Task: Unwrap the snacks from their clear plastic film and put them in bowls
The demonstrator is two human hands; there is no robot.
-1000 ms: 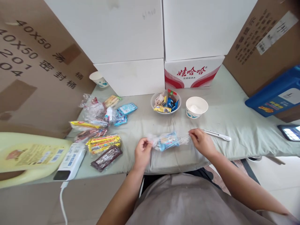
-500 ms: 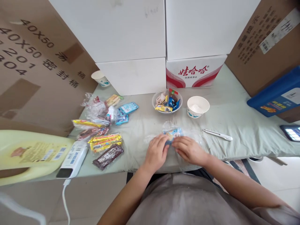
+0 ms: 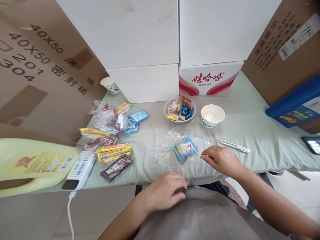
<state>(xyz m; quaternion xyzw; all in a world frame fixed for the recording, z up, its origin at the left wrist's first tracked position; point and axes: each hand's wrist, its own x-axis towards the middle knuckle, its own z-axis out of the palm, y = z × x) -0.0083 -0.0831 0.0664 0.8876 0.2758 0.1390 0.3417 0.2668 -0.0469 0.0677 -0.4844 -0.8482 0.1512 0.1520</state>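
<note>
A blue snack packet [image 3: 185, 148] lies on a crumpled sheet of clear plastic wrap [image 3: 167, 148] spread on the pale green cloth in front of me. My right hand [image 3: 220, 159] rests at the wrap's right edge, fingers curled and pinching the film. My left hand [image 3: 163, 191] is drawn back to the table's near edge by my grey shirt, fingers curled; nothing shows in it.
A glass bowl [image 3: 167, 107] of wrapped sweets and a white paper cup [image 3: 212, 115] stand behind the wrap. A white utility knife [image 3: 233, 146] lies to the right. Several snack packets [image 3: 110, 151] lie at the left, beside a white power bank [image 3: 79, 169] and a yellow jug [image 3: 32, 165]. Cardboard boxes [image 3: 140, 40] wall the back.
The plastic wrap has been opened out flat, baring the blue packet. My left hand pulled back toward my body; my right hand moved to the wrap's right edge.
</note>
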